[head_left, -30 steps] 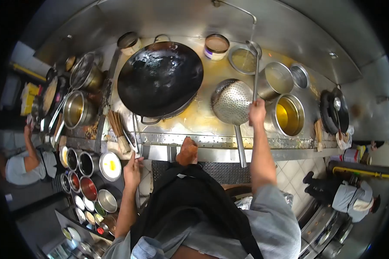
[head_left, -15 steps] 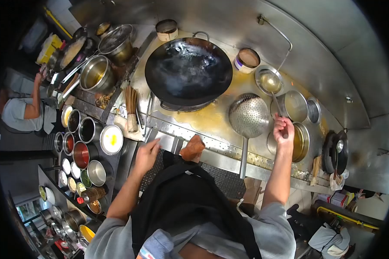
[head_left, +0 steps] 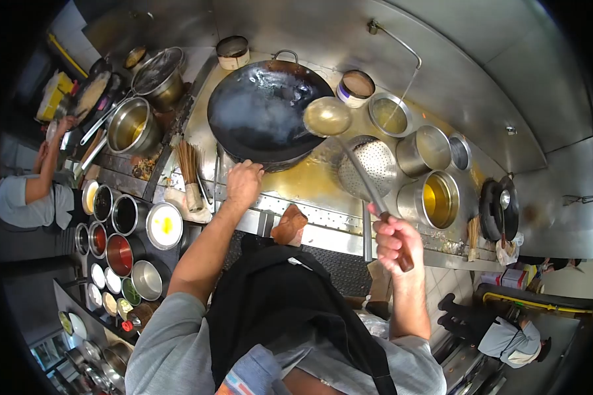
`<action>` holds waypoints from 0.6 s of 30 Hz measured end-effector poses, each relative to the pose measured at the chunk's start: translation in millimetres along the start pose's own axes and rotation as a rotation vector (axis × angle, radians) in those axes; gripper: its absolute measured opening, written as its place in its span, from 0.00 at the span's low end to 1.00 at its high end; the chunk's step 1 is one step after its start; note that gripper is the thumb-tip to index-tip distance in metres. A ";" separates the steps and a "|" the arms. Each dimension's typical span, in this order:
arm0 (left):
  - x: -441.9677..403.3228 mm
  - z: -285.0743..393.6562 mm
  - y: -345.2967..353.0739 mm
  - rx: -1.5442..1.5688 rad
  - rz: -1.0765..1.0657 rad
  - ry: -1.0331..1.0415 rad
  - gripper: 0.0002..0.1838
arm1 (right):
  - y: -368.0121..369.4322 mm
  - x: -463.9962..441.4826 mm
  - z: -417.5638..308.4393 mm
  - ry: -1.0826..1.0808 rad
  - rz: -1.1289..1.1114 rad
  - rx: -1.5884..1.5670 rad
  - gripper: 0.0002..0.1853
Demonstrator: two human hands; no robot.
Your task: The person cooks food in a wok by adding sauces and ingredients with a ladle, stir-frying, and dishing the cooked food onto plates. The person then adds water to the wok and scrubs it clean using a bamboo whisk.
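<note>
My right hand point(head_left: 398, 245) is wrapped round the wooden end of a long-handled ladle point(head_left: 327, 117). The ladle's bowl is over the right rim of a large black wok point(head_left: 263, 112) and looks yellowish inside; how much liquid it holds I cannot tell. Pale steam or smoke hangs in the wok. At the wok's near edge, my left hand point(head_left: 245, 182) has its fingers curled where the near handle sits, and they hide that handle. Beneath the ladle's handle lies a perforated strainer point(head_left: 369, 168). A brown folded cloth point(head_left: 288, 225) rests on the counter edge between my hands.
Right of the wok stand a pot of yellow oil point(head_left: 438, 199), other metal pots and a bowl point(head_left: 390, 115) under a tap point(head_left: 402, 43). A bamboo brush point(head_left: 188, 168) stands left of the wok. Seasoning containers point(head_left: 165, 226) line the left side. Other people are at far left and lower right.
My right hand has swung the ladle from the bowl under the tap leftward to the wok's rim. My left hand has moved forward to the wok's near edge. My view has shifted slightly.
</note>
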State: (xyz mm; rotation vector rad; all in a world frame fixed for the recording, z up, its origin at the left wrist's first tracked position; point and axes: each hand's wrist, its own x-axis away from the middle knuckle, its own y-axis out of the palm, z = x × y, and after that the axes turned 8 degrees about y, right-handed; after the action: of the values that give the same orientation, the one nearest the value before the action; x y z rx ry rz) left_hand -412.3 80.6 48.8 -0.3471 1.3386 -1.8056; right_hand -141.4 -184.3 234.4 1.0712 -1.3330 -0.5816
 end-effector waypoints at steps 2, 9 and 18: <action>1.6 -1.4 -0.2 0.001 -0.007 0.003 0.11 | -7.9 -8.3 9.0 0.056 0.081 0.087 0.24; 25.4 10.1 -28.0 0.132 0.171 0.046 0.15 | -26.3 -38.0 -1.1 -0.158 0.448 0.755 0.19; 204.0 -40.0 -45.9 0.146 0.197 -0.326 0.13 | -121.6 -91.7 -151.5 -0.559 1.125 1.661 0.17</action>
State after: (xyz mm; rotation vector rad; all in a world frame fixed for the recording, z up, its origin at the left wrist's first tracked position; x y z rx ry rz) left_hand -583.4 -43.4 23.0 -0.3965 0.9733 -1.5924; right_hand 12.2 -116.4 100.5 1.0615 -2.6399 1.4424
